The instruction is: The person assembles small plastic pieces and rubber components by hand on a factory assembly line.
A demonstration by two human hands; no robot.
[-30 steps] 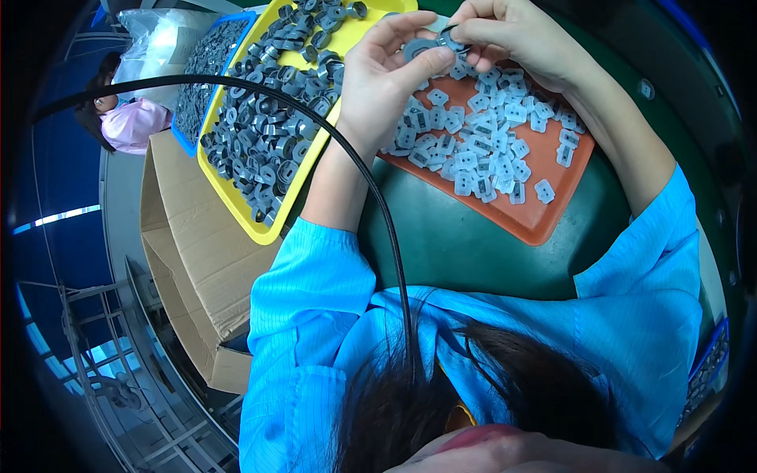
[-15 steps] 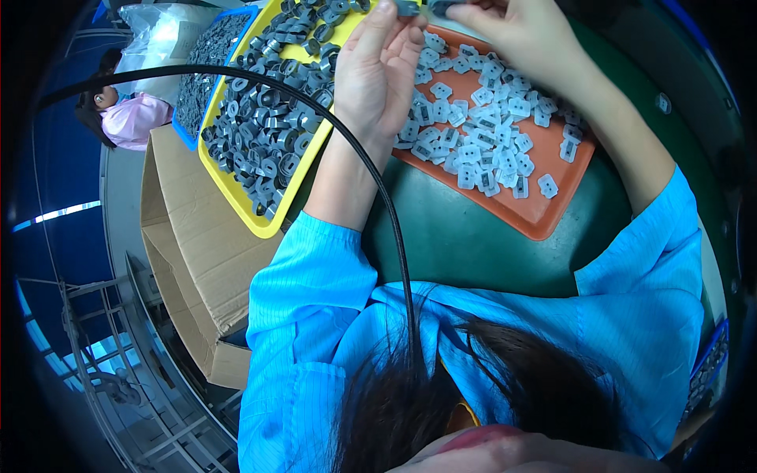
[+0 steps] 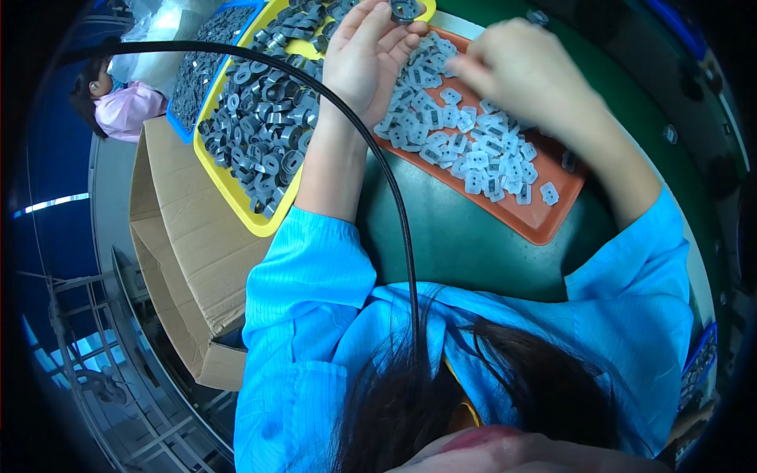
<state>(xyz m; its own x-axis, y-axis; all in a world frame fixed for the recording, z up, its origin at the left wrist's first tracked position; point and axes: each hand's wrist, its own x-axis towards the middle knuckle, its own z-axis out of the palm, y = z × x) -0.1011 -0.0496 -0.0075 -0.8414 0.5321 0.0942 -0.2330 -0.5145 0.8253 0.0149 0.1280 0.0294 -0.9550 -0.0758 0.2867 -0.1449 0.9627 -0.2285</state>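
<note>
My left hand (image 3: 364, 57) lies palm up with its fingers stretched out, over the seam between the yellow tray (image 3: 236, 201) of dark grey ring parts and the orange tray (image 3: 544, 225) of pale grey square parts. A dark ring (image 3: 406, 9) sits right at its fingertips; no grip on it shows. My right hand (image 3: 520, 75) is blurred and hovers over the orange tray with its fingers curled toward the left. Whether it holds a part is hidden.
A blue tray (image 3: 189, 79) of small dark parts stands behind the yellow one. An open cardboard box (image 3: 177, 244) sits to the left of the green table (image 3: 465, 244). A black cable (image 3: 394, 197) arcs across my left forearm. Another person in pink (image 3: 122, 106) is at the far left.
My hands were joined at the top of the trays; they have come apart. The right hand swung right and down over the orange tray, and the left hand spread its fingers.
</note>
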